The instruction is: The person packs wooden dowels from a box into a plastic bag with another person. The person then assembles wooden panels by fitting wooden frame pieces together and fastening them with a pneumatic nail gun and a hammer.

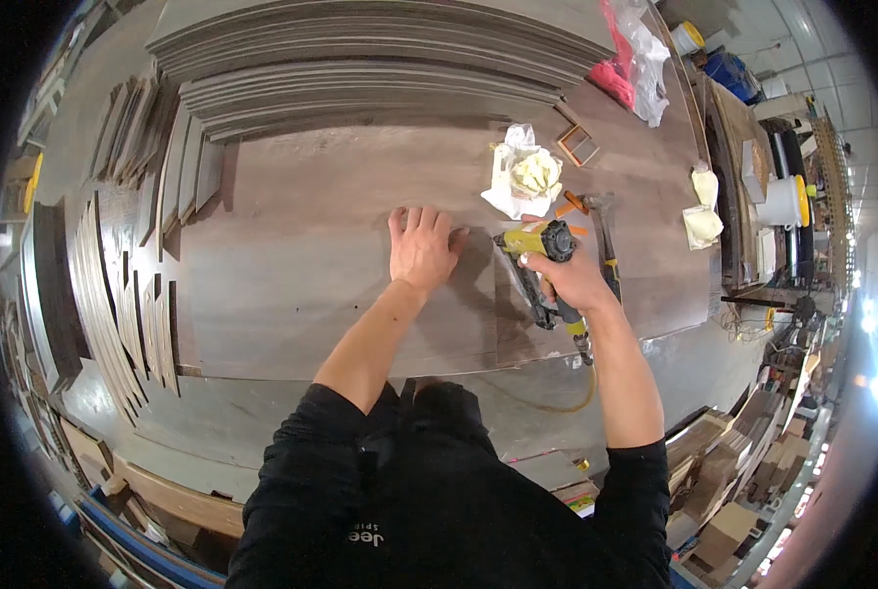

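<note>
My left hand (425,251) lies on a brown wood panel (292,265), palm down and fingers stretched forward, thumb pointing right. To its right, my right hand (578,281) is wrapped around the handle of a yellow-green and black nail gun (523,241). The gun is held over the right part of the panel, its nose toward my left hand. From the foot of its handle a yellowish air hose (567,407) curves down past the panel's near edge. What touches the gun's tip cannot be made out.
Stacked grey-brown boards (390,88) line the far side. Thin strips (105,294) lie at the left. Beyond the gun are an opened white bag with pale yellow contents (535,177), a small wooden frame (578,146) and a hammer-like tool (606,231). A red-and-clear plastic bag (640,69) sits far right.
</note>
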Tool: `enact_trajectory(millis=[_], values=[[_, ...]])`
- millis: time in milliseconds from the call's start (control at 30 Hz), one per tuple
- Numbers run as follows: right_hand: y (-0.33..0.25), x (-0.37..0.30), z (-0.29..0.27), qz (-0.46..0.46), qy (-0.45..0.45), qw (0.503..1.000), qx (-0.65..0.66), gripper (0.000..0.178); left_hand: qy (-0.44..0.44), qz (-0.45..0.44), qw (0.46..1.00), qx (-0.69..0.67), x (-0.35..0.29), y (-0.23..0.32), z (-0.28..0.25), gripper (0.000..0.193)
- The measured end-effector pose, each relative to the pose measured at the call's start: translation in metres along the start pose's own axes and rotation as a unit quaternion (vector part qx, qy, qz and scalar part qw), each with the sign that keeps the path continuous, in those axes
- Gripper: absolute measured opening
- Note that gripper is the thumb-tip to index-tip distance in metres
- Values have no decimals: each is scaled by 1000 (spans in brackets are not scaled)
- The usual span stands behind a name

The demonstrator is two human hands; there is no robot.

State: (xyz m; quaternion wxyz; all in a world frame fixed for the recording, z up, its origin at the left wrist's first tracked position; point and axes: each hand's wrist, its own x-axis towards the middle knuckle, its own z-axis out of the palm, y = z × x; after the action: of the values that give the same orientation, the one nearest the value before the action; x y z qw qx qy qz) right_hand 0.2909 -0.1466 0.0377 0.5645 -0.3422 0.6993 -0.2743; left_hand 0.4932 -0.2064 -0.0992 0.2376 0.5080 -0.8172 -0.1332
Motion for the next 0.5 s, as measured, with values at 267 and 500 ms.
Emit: enact_trajectory(millis=[267,500], values=[[-8,11,7,1,-7,998,-65,54,9,4,1000,-5,-1,-1,1,20],[-14,5,8,12,-5,996,-92,53,13,6,1000,-7,0,-1,2,20]])
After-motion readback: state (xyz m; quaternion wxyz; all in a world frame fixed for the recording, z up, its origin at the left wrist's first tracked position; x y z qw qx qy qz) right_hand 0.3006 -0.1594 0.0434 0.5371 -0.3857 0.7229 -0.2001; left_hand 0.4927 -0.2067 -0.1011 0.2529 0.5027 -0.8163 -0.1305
